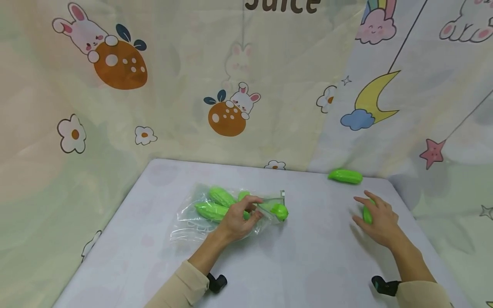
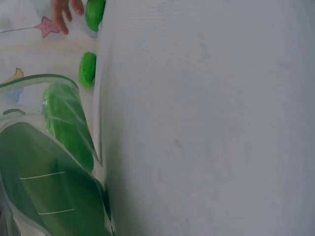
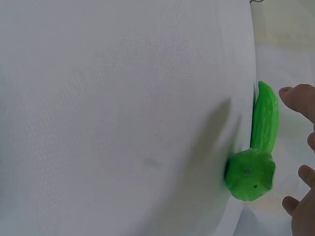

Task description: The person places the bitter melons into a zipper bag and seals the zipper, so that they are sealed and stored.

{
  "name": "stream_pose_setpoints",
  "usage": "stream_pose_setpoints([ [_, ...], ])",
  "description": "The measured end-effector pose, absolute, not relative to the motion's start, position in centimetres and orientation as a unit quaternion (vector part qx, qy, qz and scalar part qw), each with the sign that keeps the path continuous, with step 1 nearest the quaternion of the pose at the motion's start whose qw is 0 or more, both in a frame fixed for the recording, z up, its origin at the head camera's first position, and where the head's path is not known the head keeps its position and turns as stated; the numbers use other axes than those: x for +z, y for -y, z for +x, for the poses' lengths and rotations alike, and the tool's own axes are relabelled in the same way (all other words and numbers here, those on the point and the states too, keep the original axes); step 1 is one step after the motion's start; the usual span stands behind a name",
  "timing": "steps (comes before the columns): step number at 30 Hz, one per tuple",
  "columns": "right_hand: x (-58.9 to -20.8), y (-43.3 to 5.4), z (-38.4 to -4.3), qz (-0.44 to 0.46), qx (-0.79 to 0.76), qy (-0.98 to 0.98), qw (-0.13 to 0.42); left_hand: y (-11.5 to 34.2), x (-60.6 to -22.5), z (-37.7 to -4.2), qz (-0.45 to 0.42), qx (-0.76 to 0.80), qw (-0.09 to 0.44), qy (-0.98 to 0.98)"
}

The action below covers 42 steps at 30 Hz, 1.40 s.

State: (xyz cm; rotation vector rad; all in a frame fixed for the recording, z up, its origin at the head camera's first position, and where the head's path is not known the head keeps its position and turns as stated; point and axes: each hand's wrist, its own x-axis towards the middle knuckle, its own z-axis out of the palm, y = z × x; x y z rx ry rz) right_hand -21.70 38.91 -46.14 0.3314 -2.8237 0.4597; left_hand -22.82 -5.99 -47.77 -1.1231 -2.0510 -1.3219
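A clear plastic zip bag lies on the table with several long green ridged vegetables in it. My left hand pinches the bag by its opening edge, and one vegetable shows its blunt end at the mouth. In the left wrist view, the bag's rim stands open around a green vegetable. My right hand hovers with spread fingers over another green vegetable; the right wrist view shows a gap between the fingers and that vegetable.
One more green vegetable lies at the table's far right edge, beyond my right hand. A patterned cloth hangs behind the white table. Small black devices sit at both wrists.
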Motion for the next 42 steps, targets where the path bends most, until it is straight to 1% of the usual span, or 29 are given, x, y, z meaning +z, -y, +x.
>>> stream_pose_setpoints([
  [4, -46.4, -39.3, -21.6, 0.098, 0.151, 0.977, 0.119, 6.2, -47.7, -22.6, -0.403, -0.472, 0.216, 0.754],
  [10, -46.7, -39.7, -21.4, 0.091, 0.164, 0.972, 0.141, 6.3, -47.5, -22.5, -0.402, -0.466, 0.212, 0.759],
  [14, -47.0, -39.9, -21.3, 0.088, 0.188, 0.969, 0.135, 6.4, -47.5, -22.4, -0.395, -0.464, 0.209, 0.765],
  [16, -47.2, -39.9, -21.2, 0.086, 0.2, 0.968, 0.125, 6.5, -47.5, -22.2, -0.392, -0.465, 0.194, 0.77],
  [22, -47.6, -39.7, -21.2, 0.071, 0.195, 0.973, 0.104, 7.1, -47.1, -21.3, -0.375, -0.439, 0.099, 0.811],
  [25, -47.6, -39.7, -21.3, 0.067, 0.188, 0.975, 0.1, 7.4, -46.9, -20.9, -0.367, -0.42, 0.067, 0.828],
  [31, -47.8, -39.7, -21.3, 0.069, 0.193, 0.974, 0.1, 7.7, -47.0, -20.6, -0.368, -0.378, 0.04, 0.849],
  [38, -47.9, -39.7, -21.3, 0.065, 0.196, 0.974, 0.09, 8.0, -47.1, -20.2, -0.404, -0.317, 0.04, 0.857],
  [42, -47.9, -39.8, -21.2, 0.058, 0.196, 0.976, 0.079, 8.3, -47.2, -19.5, -0.395, -0.305, 0.016, 0.866],
])
